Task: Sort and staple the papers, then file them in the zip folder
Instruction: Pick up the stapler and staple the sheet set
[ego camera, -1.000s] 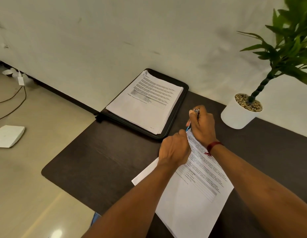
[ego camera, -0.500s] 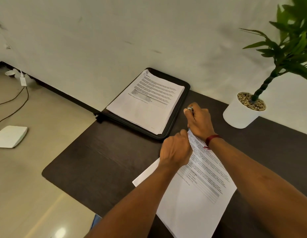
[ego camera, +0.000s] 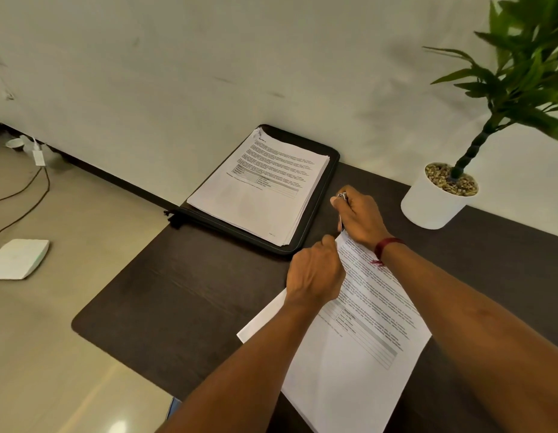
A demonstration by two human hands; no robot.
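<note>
My right hand is closing the stapler tighter on the papers (left hand still pinching their corner), binding this set.

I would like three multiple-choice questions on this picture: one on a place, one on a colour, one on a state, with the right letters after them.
1. Where does the stack of papers lie?
A. on the floor
B. on the zip folder
C. in a drawer

2. What colour is the plant pot?
A. red
B. black
C. white

3. What does the right hand do?
A. grips a stapler at the corner of the loose sheets
B. lies flat on the table
C. hangs idle

1 B: the stack rests within the folder's black rim.
2 C: the pot is plain white.
3 A: its fingers curl round the metal stapler while the left hand holds the sheets.
</note>
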